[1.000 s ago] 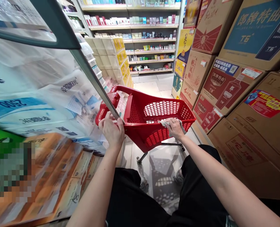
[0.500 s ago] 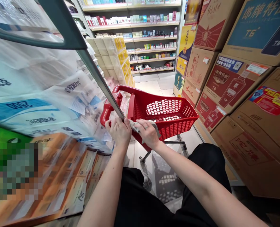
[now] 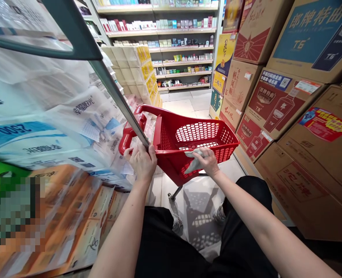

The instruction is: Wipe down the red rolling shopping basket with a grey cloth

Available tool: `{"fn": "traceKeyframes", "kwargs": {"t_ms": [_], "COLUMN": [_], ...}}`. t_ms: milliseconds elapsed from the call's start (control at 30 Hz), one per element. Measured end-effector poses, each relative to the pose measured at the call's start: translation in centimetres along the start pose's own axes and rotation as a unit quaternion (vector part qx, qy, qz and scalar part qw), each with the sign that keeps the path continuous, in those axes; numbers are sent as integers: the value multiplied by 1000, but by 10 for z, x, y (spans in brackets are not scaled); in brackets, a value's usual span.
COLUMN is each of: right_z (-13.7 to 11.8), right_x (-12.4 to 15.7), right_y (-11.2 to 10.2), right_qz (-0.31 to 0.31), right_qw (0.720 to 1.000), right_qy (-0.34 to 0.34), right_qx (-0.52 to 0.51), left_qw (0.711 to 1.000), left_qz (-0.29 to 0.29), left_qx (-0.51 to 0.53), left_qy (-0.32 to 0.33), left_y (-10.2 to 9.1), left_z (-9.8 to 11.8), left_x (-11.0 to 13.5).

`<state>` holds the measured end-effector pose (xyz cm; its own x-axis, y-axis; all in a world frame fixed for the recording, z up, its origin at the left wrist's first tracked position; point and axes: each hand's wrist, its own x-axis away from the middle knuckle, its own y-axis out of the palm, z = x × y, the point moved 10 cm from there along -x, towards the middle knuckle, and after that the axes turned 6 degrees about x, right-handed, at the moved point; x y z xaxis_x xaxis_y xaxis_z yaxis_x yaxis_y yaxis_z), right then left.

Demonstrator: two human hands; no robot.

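Observation:
A red plastic shopping cart (image 3: pixel 171 166) stands in front of me, its basket stretching to the right. My left hand (image 3: pixel 143 162) is closed over the cart's near rear corner, beside the red push handle (image 3: pixel 126 141). A metal pole (image 3: pixel 118 92) slants down to that hand, and its lower end is partly hidden by the fingers. At the pole's upper end is a dark grey loop-shaped part (image 3: pixel 72 34). My right hand (image 3: pixel 209 160) pinches a pale grey cloth (image 3: pixel 193 164) against the near top rim of the basket. Part of the cloth hangs down over the side.
Stacked cartons (image 3: pixel 292 104) line the right side. On the left are wrapped white packs (image 3: pixel 43 143) and orange packs (image 3: pixel 58 220), close to my left arm. Shelves of small boxed goods (image 3: pixel 185 46) stand behind a tissue pack stack (image 3: pixel 130 69). Pale floor tiles (image 3: pixel 182 101) run between.
My right hand has slid the cloth rightward along the cart's near rim, away from my left hand. The left hand stays at the corner. The view has shifted slightly.

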<state>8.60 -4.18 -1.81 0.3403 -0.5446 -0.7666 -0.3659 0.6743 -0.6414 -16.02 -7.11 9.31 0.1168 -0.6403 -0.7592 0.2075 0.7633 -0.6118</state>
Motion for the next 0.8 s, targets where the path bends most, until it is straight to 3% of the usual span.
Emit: {"fn": "traceKeyframes", "kwargs": {"t_ms": [133,233,367,467,567,700,767,800], "right_z": [74,115,143,120,64,-32,-60,-61], "right_x": [33,49,55,26,-27,-87,-93,-90], "right_y": [-1,-3,-24,-31,-32,-29,-20,-13], "right_qz": [-45,-60,46,93,75,-8,-57,-75], "right_qw": [993,981,940,922,919,938,954,962], "right_qy": [98,181,335,350,299,145,80,72], "right_qx": [39,27,-45,-137,-244,-314,-282,-253], "left_qw": [1000,1000,1000,1000,1000,999,999,999], "left_qz": [7,12,9,5,-3,-9,-10,-11], "left_qx": [14,19,15,20,30,34,36,38], "left_qy": [-1,-1,0,-2,3,11,14,15], "left_y": [0,0,2,5,9,11,11,11], "left_z": [1,6,17,24,30,35,36,35], "left_x": [0,0,2,4,5,6,7,7]}}
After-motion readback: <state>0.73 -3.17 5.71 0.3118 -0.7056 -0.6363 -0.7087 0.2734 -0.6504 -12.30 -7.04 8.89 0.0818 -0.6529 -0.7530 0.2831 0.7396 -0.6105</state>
